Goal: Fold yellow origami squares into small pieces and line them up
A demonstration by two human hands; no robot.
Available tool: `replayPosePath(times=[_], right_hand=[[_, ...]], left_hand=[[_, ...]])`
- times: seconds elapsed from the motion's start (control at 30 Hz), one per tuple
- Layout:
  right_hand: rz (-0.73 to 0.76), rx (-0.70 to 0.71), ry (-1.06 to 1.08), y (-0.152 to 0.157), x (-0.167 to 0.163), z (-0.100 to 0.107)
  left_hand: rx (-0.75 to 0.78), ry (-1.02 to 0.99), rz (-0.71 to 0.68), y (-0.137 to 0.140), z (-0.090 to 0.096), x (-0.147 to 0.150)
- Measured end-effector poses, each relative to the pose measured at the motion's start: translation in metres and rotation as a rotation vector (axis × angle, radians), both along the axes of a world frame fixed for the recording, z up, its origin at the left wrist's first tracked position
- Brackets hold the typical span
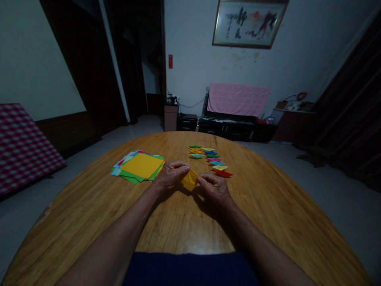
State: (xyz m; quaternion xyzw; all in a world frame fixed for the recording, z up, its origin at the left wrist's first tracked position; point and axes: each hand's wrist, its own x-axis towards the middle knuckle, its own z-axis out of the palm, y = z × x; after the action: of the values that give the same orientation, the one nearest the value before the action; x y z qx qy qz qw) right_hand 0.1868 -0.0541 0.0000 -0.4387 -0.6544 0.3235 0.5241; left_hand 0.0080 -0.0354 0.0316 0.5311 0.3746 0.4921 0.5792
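A partly folded piece of yellow origami paper (189, 180) is held up between my two hands, just over the wooden table (184, 230). My left hand (172, 173) pinches its left upper corner between thumb and fingers. On the other side, my right hand (216, 186) grips the right edge the same way. Beyond my hands lie several small folded paper boats in two columns, among them a red boat (223, 173) and a blue boat (210, 152). A loose stack of coloured square sheets, topped by a yellow-orange sheet (143, 166), rests left of my left hand.
The round table's far edge faces a low black cabinet (226, 129) with a pink cloth (238, 99) draped over a screen. A checkered cloth (25, 147) covers something at the left. Dark curtains (351, 99) hang at the right.
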Motion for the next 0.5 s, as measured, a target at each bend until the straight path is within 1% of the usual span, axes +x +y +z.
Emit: replayPosePath(times=[0.07,0.13,0.23,0.33,0.43,0.5], right_hand=[[-0.007,0.010,0.007,0.002,0.000,-0.001],[-0.038,0.056,-0.027,0.004,0.001,-0.001],[-0.124,0.205,-0.142,0.008,0.004,-0.001],[-0.179,0.360,-0.248,0.012,0.009,-0.002],[-0.184,0.436,-0.323,0.016,0.016,-0.005],[-0.175,0.443,-0.391,0.017,0.021,-0.008]], left_hand=[[0.013,0.021,0.018,0.002,-0.001,-0.001],[0.071,0.078,0.045,0.006,-0.001,-0.002],[0.212,0.188,0.098,0.011,-0.003,-0.003],[0.252,0.238,0.119,0.012,-0.003,-0.002],[0.421,0.340,0.092,0.009,-0.006,0.000],[0.557,0.444,0.057,0.009,-0.012,0.000]])
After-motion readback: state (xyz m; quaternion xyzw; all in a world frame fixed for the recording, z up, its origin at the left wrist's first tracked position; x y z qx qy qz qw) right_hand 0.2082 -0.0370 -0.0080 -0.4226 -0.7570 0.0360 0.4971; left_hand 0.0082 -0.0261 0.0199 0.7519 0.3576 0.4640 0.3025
